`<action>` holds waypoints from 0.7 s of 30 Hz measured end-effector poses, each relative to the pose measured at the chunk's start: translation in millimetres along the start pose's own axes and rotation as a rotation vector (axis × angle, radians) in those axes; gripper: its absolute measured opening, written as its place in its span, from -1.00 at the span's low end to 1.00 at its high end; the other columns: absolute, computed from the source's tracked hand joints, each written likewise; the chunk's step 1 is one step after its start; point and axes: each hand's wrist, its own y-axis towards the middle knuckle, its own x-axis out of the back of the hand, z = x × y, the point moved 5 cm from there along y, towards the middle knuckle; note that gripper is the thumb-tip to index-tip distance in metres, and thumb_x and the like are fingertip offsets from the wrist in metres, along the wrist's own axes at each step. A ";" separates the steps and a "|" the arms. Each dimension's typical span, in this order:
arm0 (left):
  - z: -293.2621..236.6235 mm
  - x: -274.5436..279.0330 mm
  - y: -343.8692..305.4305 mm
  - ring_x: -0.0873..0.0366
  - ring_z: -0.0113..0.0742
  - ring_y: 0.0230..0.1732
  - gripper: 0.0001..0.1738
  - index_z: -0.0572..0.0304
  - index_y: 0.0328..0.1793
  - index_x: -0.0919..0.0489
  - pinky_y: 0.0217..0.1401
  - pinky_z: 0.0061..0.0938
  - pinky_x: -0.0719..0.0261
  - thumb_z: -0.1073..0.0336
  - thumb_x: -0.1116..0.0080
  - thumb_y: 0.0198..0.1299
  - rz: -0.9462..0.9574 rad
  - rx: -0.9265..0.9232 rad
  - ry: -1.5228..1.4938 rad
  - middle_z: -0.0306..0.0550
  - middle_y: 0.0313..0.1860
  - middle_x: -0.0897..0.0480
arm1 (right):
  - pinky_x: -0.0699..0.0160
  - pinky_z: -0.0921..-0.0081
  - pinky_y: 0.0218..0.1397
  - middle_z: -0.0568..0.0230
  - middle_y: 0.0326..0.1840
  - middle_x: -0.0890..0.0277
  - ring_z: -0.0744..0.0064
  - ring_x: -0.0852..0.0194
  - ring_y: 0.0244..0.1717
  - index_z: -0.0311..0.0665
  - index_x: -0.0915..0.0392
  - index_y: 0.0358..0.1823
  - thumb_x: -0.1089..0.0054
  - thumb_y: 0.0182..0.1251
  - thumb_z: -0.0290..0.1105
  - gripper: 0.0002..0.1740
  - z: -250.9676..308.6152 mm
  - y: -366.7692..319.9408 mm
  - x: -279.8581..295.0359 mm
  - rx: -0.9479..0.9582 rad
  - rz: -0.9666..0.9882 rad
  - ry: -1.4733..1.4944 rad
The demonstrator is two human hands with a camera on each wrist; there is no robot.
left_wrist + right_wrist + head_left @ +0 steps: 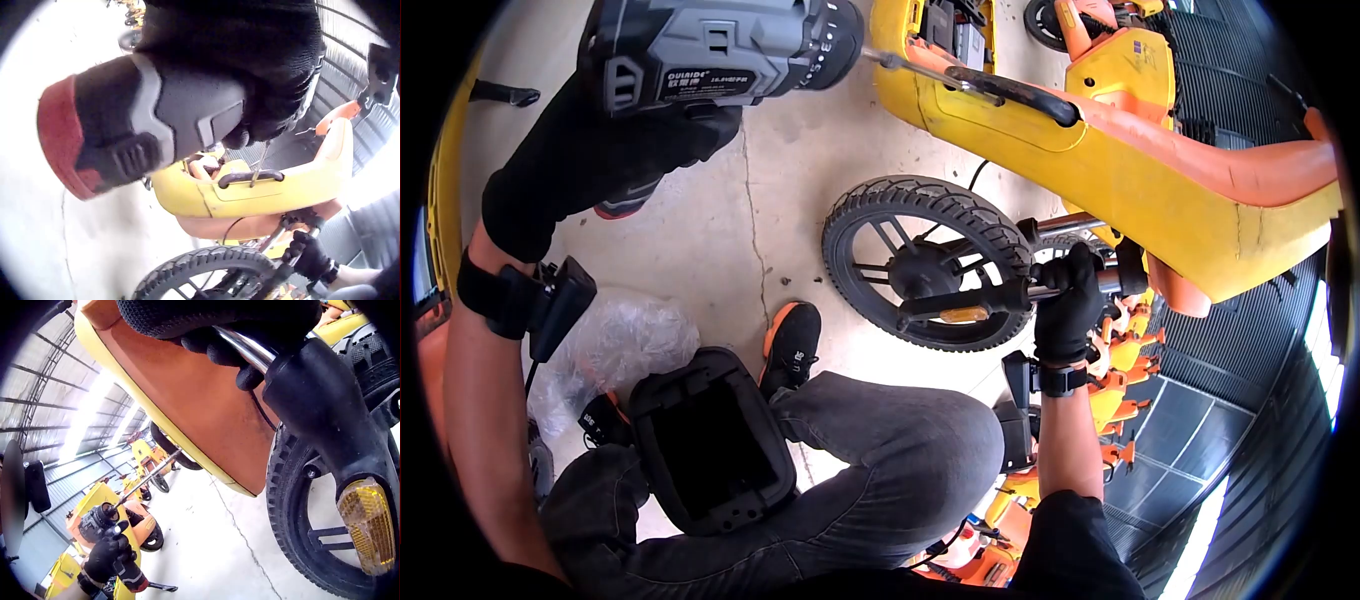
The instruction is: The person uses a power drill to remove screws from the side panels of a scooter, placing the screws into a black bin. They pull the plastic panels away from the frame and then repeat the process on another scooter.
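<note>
My left hand, black-gloved [600,150], grips a grey-black cordless drill [710,50] whose long thin bit [930,74] reaches the black handle [1050,103] on a yellow body panel [1020,150]; whether the tip touches is unclear. The left wrist view shows the glove [250,56] round the drill [187,106], its red base outward. My right hand [1068,305], also gloved, is curled round the metal fork tube beside the black wheel [840,235]. In the right wrist view, its fingers [222,353] lie round the chrome tube above the black lower fork [312,394] and amber reflector [369,525].
A black open case [645,400] lies by the person's legs, with clear plastic wrapping [635,335] beside it. Shoes [792,345] rest on the cracked concrete floor [700,230]. More yellow-orange vehicles [1120,75] stand around, near corrugated walls.
</note>
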 end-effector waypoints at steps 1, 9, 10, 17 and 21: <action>0.1 0.0 0.5 -0.63 -0.36 -0.20 -0.51 0.19 0.08 -0.53 -0.11 -0.48 -0.63 0.36 -0.40 -0.03 0.003 -0.001 -0.001 -0.08 -0.18 -0.67 | -0.13 0.56 -0.40 0.49 -0.65 0.02 0.60 0.03 -0.59 -0.14 -0.25 -0.46 0.15 0.44 -0.31 -0.76 0.8 -1.2 -2.1 -0.011 0.017 0.022; 14.1 -0.7 2.3 -0.59 -0.40 -0.26 -0.55 0.20 0.04 -0.51 -0.17 -0.52 -0.63 0.42 -0.35 -0.03 0.058 0.131 -0.049 -0.15 -0.21 -0.63 | -0.11 0.56 -0.41 0.49 -0.65 0.04 0.60 0.05 -0.59 -0.13 -0.23 -0.47 0.17 0.44 -0.29 -0.74 -2.3 1.3 3.2 -0.019 -0.027 -0.022; 16.7 0.2 2.3 -0.59 -0.40 -0.26 -0.55 0.20 0.04 -0.51 -0.17 -0.52 -0.63 0.42 -0.35 -0.03 0.059 0.130 -0.049 -0.15 -0.21 -0.63 | -0.11 0.56 -0.40 0.49 -0.65 0.04 0.59 0.05 -0.59 -0.13 -0.24 -0.48 0.17 0.44 -0.29 -0.73 -2.1 1.0 2.4 -0.026 -0.022 -0.009; 16.4 0.9 3.7 -0.61 -0.40 -0.29 -0.57 0.19 0.04 -0.53 -0.19 -0.51 -0.64 0.34 -0.36 0.01 0.090 0.121 -0.053 -0.13 -0.25 -0.65 | -0.14 0.56 -0.38 0.49 -0.65 0.02 0.59 0.04 -0.59 -0.13 -0.25 -0.48 0.16 0.45 -0.29 -0.73 0.3 -1.2 -3.1 -0.038 0.029 0.052; -0.3 -1.3 -1.2 -0.61 -0.41 -0.32 -0.58 0.23 0.03 -0.54 -0.22 -0.53 -0.63 0.31 -0.36 0.02 -0.013 -0.079 0.091 -0.11 -0.28 -0.66 | -0.16 0.55 -0.38 0.49 -0.65 0.01 0.58 0.03 -0.59 -0.13 -0.25 -0.48 0.15 0.44 -0.29 -0.73 -0.3 -0.6 -2.1 -0.035 0.008 0.045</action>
